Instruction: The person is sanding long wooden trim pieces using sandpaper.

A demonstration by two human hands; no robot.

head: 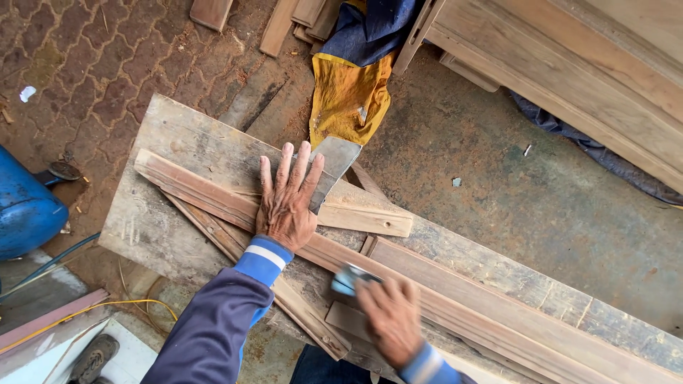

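My left hand (286,200) lies flat, fingers spread, on a long reddish moulded wood strip (206,193) that runs across a weathered plank bench (171,128). A grey metal scraper blade (334,162) sits just right of its fingers. My right hand (390,318) is blurred and closed around a small grey-blue block (348,277), pressed on the same strip nearer to me. A shorter pale wood piece (366,217) lies between the two hands.
A blue drum (25,206) stands at the left, with a yellow cable (107,307) on the floor. A yellow and blue cloth (352,92) lies beyond the bench. Timber frames (569,78) lean at the upper right. A shoe (92,359) shows at the bottom left.
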